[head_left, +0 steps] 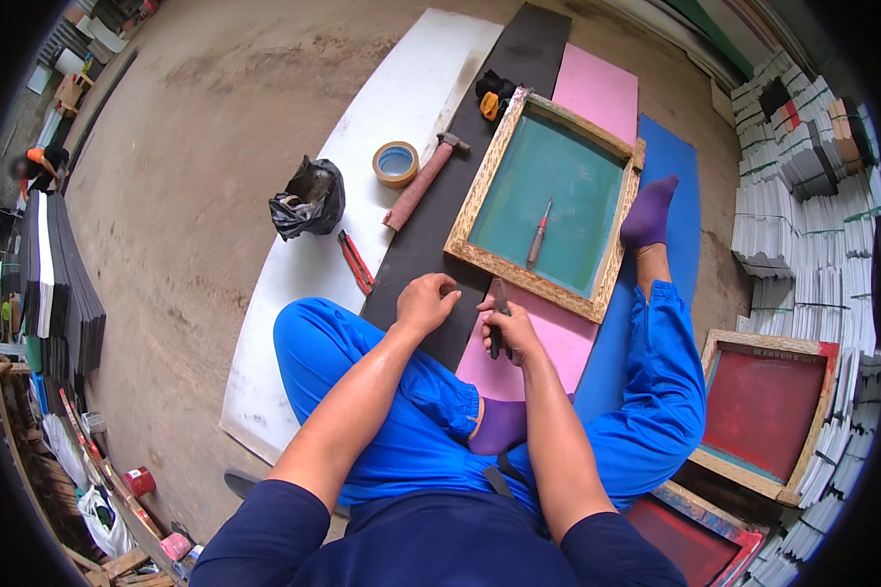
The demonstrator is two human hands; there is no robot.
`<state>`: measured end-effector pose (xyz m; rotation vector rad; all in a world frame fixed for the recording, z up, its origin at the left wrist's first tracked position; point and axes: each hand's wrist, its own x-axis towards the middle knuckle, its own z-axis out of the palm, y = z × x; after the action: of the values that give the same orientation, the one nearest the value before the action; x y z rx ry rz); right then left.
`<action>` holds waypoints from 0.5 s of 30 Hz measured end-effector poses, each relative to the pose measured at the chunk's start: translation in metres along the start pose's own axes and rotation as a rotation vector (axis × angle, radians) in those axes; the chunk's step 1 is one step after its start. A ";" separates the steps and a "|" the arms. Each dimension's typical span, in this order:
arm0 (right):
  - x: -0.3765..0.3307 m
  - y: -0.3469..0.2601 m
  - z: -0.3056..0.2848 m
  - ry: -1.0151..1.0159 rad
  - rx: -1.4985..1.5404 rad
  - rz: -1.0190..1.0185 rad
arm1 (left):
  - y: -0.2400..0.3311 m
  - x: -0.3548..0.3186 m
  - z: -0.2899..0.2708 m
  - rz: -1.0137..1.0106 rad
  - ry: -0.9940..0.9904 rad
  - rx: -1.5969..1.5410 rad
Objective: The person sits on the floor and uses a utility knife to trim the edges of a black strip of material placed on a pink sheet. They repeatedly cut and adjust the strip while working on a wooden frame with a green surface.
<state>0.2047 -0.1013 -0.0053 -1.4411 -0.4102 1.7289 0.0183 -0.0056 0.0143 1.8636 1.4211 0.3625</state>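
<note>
sits with knees apart in blue trousers (362, 377), tucking the left foot in close, in a purple sock (500, 428), over a pink board (548, 357). just beyond, wraps the right hand (519, 330) around a dark hand tool (496, 342), with fingers folded tight on the handle; cannot tell its exact kind. level with that, holds the left hand (424, 303) above a black board (519, 59), with fingers loosely curled; cannot tell whether pinching anything small. to the left, has a red cutter (355, 262) lying on a white board (401, 93). right past the hands, has a wooden frame (490, 171) with green mesh (558, 166), and on that mesh a screwdriver (537, 245), pointing away. rests the other foot just beside the frame's right edge. a bit farther, has a crumpled black bag (308, 199), a hammer (421, 187) with a wrapped handle, and a tape roll (396, 180). over to the right, has a red-meshed frame (759, 411) against stacked pale sheets (783, 225). far off left, shows another person (47, 164), bending near dark sheets (64, 284).
</note>
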 end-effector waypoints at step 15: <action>-0.005 0.006 0.025 -0.192 -0.173 0.155 | -0.007 0.001 -0.007 0.305 0.050 0.244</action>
<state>0.1795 -0.1027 0.0009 -1.4650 -0.5757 2.0072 0.0089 -0.0015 0.0143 2.2941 1.2582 0.4006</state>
